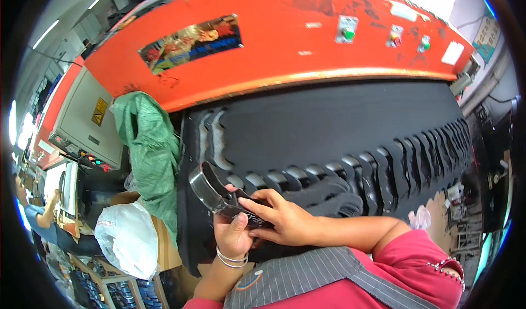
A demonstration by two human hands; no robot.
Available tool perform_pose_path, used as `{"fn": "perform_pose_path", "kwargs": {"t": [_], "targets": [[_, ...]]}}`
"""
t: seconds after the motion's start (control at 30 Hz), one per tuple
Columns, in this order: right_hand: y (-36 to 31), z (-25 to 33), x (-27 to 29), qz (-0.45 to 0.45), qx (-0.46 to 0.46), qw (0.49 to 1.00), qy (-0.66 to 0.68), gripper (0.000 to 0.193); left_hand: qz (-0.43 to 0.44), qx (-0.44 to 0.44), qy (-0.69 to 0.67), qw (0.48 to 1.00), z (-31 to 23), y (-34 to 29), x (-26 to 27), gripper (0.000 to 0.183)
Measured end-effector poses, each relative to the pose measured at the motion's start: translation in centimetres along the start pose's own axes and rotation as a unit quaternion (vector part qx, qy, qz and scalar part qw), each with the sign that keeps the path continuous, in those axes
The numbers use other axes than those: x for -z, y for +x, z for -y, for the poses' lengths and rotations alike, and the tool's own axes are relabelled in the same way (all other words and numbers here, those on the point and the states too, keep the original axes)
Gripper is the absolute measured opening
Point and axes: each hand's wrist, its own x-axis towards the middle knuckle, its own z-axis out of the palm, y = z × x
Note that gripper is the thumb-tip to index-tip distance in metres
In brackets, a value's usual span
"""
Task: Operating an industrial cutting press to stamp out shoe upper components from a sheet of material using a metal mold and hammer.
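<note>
A glossy black curved piece (205, 188) with a bent, band-like end is held in front of me; its exact kind I cannot make out. My left hand (232, 236) supports it from below, thumb up along its side. From the right, my right hand (285, 217) closes its fingers on the same piece, near some pale printing. Beyond the hands, a row of black wavy-edged pieces (386, 177) runs along the front of the black machine bed (307, 122). Dark fuzzy strips (334, 196) lie stacked beside my right forearm.
An orange machine hood (274, 40) with push buttons spans the back of the bed. Two wavy pieces (216, 139) lie at its left end. Green sheeting (145, 139), a white plastic bag (127, 240) and a grey control box (90, 120) stand left. Another person (46, 221) sits far left.
</note>
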Motion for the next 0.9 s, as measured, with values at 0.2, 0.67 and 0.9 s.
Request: {"fn": "perform_pose_path", "kwargs": {"t": [0.2,0.67,0.9], "targets": [[-4.1,-1.6,3.3,0.135,-0.028,0.99,0.024,0.061,0.08,0.005,0.346,0.935,1.3,-2.7,-3.2,0.055],[-12.8,-2.0,16.4,-0.173,-0.124,0.971,-0.108,0.045,-0.057,-0.092,0.555,0.824,-2.4,1.0,-8.1,0.027],[-16.1,-5.5,23.1,-0.154,-0.379,0.844,-0.346,0.037,-0.008,0.08,0.02,0.997,0.9,-0.6,-6.4,0.037]]}}
